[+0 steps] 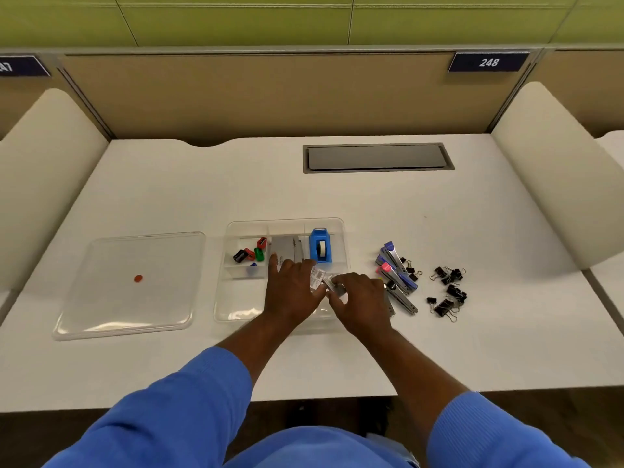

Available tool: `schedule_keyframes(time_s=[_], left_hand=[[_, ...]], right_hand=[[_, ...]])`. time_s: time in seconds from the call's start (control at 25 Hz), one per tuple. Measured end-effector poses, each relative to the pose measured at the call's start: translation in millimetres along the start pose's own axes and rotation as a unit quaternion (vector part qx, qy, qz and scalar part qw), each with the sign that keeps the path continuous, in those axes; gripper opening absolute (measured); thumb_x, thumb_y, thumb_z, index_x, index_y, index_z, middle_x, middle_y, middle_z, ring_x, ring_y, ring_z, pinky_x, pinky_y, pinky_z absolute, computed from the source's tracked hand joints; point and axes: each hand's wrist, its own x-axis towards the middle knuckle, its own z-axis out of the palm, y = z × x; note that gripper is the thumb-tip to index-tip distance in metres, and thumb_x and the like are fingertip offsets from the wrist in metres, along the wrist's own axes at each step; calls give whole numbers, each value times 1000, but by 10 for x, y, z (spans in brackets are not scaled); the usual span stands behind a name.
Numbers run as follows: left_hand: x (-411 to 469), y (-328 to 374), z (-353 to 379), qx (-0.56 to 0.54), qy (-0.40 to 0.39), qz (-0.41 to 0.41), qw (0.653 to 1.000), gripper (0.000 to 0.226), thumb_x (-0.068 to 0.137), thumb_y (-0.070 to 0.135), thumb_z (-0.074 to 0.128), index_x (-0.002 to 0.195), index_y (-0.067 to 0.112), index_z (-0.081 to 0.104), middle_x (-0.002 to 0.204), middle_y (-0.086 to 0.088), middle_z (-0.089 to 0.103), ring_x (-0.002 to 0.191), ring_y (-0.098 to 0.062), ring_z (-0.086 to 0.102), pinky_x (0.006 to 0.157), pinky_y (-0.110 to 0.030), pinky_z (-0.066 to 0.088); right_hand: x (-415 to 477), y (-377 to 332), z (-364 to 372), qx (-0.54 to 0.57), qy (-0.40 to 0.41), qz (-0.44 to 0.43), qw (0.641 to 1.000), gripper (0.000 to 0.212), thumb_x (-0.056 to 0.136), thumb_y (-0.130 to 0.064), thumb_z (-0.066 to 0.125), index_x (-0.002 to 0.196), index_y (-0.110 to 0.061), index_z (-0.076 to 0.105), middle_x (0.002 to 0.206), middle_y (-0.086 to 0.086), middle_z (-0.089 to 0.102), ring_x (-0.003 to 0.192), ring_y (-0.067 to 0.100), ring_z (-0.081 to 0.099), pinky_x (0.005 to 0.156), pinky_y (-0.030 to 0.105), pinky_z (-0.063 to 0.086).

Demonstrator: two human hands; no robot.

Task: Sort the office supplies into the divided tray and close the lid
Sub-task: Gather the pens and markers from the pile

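Clear tray (233, 293) beneath left hand (292, 293), fingers straight; right hand (363, 304) in pinch around small packet (318, 276)

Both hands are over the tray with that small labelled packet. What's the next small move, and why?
Probably lower the labelled packet, pinched by the right hand, into the tray compartment beneath it and let go. It is over the tray, the left hand rests alongside, and the staplers and binder clips lie unsorted on the table.
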Motion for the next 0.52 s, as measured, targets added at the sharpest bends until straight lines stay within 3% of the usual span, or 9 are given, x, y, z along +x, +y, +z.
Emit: schedule_keyframes(time_s=[0.28,0.52], left_hand=[[-1,-60,2,-17,-18,7,1000,64,88,72,43,134,29,53,111,6,71,118,-16,57,121,-48,2],[9,-44,-32,-39,-13,42,998,58,88,64,52,133,28,57,132,4,62,129,-17,49,120,-47,-3]], right_hand=[[-65,-87,8,-21,35,13,999,28,87,-48,64,108,-29,62,104,-10,66,97,14,59,87,37,40],[-79,-113,-23,-15,42,19,999,31,86,-47,64,113,-31,60,115,-10,63,109,14,56,96,39,39]])
